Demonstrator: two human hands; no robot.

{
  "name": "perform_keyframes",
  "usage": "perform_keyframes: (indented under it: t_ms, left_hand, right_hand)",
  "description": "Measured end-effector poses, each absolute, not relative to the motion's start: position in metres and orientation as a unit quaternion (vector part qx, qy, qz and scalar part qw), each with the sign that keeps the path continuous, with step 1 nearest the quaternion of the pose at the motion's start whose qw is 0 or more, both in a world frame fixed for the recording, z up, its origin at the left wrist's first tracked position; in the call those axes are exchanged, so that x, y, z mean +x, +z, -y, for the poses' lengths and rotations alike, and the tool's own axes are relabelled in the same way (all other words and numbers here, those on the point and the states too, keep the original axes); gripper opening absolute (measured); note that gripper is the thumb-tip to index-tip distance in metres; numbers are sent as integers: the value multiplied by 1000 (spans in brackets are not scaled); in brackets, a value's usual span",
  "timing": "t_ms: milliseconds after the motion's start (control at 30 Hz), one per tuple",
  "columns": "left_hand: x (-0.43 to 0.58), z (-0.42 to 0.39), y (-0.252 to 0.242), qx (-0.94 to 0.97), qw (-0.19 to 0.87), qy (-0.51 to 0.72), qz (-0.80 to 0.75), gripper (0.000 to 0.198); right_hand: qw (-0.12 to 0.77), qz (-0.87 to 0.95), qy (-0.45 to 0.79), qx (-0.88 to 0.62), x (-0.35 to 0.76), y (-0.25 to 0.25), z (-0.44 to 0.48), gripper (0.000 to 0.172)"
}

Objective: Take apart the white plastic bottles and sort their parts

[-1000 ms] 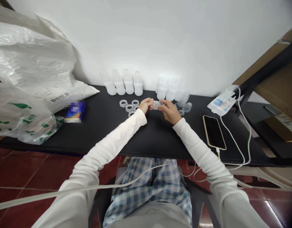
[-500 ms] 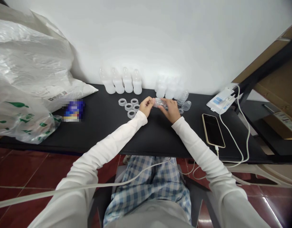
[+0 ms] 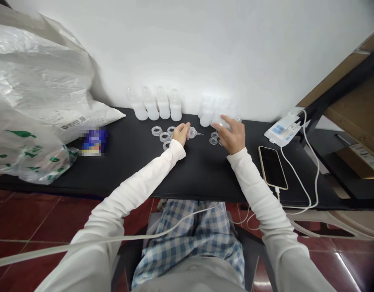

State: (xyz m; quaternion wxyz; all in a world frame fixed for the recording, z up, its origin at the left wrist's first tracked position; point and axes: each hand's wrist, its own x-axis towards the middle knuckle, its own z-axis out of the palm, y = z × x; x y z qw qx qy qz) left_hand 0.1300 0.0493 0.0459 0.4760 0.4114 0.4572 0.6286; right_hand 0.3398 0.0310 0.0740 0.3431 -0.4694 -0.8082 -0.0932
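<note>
My left hand (image 3: 181, 134) pinches a clear bottle collar (image 3: 191, 132), and a thin pointed piece sticks out of it to the right. In my right hand (image 3: 234, 136) is a clear domed cap (image 3: 217, 121), partly covered by my fingers and a little blurred. Loose collar rings (image 3: 156, 130) lie left of my left hand, some behind it. Small clear discs (image 3: 213, 141) rest on the table under my right hand. Behind that hand stand white bottles (image 3: 205, 109) without caps. Several capped bottles (image 3: 164, 106) stand in a row further left.
Large plastic bags (image 3: 37, 93) fill the table's left end, with a blue packet (image 3: 95, 141) beside them. On the right lie a phone (image 3: 272, 167) on a white cable (image 3: 311, 174) and a white box (image 3: 282, 127). A wall closes off the back.
My hands were together on the clear cap and collar. Now they are apart: my right hand has moved right with the cap, while the collar stays in my left hand.
</note>
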Motion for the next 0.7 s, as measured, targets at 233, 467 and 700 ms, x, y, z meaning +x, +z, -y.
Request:
perform_keyframes:
  t_ms: [233,467,700]
  left_hand:
    - [134,-48,45,430,479,648,-407,48]
    - [130,-51,38,453,409,665,-430,36]
    - [135,-48,38,437,499,637,-392,30]
  right_hand:
    - [373,611,-161,-679,381,94,-42,51]
    - [234,582,-68,-776,401,74,-57,43]
    - [162,590,-40,-790,398,69,-52,45]
